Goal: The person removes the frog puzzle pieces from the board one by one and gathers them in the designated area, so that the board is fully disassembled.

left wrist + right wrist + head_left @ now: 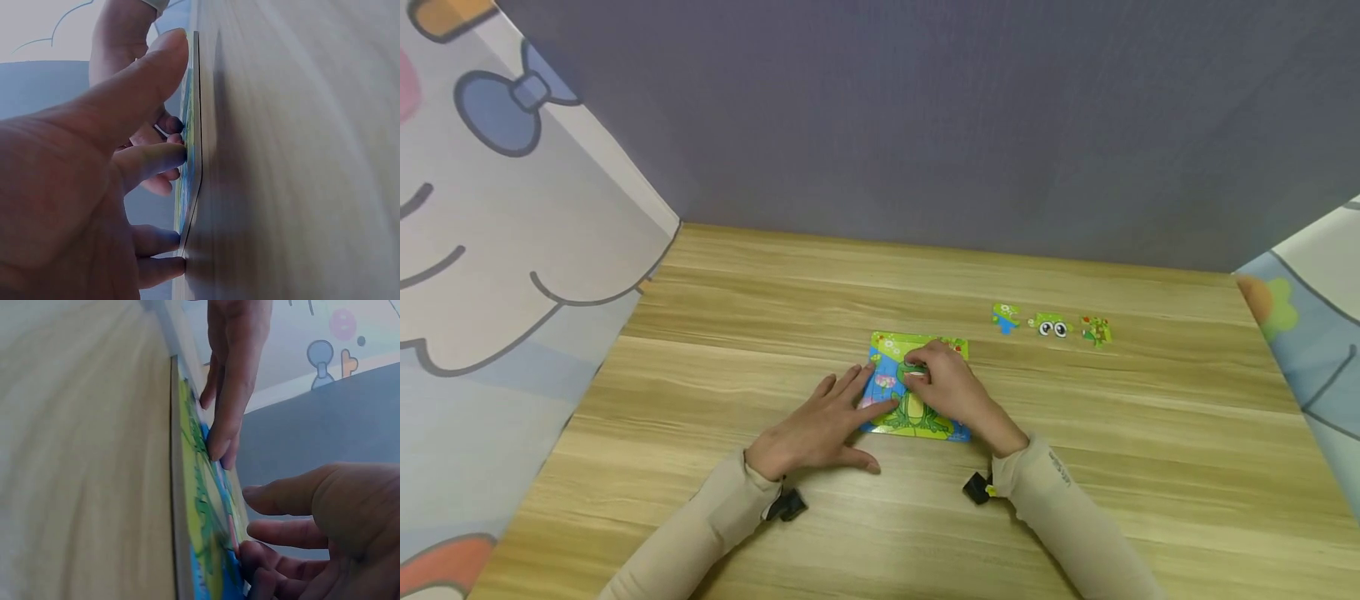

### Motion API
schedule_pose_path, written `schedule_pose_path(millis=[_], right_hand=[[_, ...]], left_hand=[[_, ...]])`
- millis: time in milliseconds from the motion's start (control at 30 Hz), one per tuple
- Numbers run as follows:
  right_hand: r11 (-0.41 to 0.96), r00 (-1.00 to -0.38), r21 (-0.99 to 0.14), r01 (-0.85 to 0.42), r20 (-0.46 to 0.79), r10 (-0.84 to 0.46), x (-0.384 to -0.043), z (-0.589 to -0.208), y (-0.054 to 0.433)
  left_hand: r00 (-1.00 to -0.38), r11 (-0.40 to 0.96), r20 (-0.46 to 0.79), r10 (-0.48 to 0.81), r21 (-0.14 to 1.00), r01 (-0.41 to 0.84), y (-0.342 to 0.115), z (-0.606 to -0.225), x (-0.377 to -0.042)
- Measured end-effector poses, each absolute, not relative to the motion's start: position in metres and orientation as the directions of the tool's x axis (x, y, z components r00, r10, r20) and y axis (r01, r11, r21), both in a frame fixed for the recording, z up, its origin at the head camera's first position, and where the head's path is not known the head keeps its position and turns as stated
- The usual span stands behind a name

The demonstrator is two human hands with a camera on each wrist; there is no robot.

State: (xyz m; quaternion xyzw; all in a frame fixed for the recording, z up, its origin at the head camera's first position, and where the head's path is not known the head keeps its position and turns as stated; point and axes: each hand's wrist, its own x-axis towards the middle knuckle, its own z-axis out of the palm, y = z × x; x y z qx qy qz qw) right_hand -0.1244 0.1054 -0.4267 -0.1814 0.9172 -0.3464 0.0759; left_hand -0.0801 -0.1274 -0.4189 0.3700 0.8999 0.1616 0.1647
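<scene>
Left to right: the wood-look tabletop carries everything, and the left hand lies in with its fingers spread. Its grip isn't wrapped round anything: 1 fingertip rests on the picture, others sit at the board's left edge, and the thumb sticks out clear of it. I'd guess that's to stop the board sliding while leaving the middle free.

Next is the puzzle board itself, flat in front of the person. It's the closest thing to a container here: it carries a frog picture, with seams suggesting fitted pieces. The hands cover a good chunk, so no idea how many are in.

Then the right hand, over the frog's head. That grip is bent, thumb and fingertips close together right by the surface, but I honestly can't tell if a piece is pinched in there. Fingertips make sense for stuff this thin.

Past that, 3 loose bits sit in a row: a blue-and-green piece, an eyes piece, a red-dotted piece. All face up with gaps between, probably so they're easy to spot and grab.
</scene>
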Motion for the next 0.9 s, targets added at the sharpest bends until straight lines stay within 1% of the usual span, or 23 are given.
schedule_pose_path(millis=[233, 367, 567, 900], right_hand=[[0.763, -0.921, -0.578, -0.292, -0.045, -0.387, -0.12, -0.431, 0.099], [0.776, -0.92, -0.544, -0.318, -0.021, -0.392, -0.118, -0.433, 0.096], [0.777, -0.923, -0.543, -0.318, -0.01, -0.384, -0.117, -0.433, 0.094], [0.776, -0.929, -0.553, -0.303, -0.011, -0.371, -0.116, -0.434, 0.092]], left_hand=[[-0.665, 0.682, -0.195, 0.721, 0.367, 0.632, -0.127, -0.418, -0.08], [-0.663, 0.686, -0.203, 0.72, 0.345, 0.64, -0.127, -0.418, -0.08], [-0.663, 0.689, -0.203, 0.721, 0.32, 0.651, -0.125, -0.419, -0.08], [-0.661, 0.69, -0.212, 0.72, 0.323, 0.648, -0.125, -0.419, -0.08]])
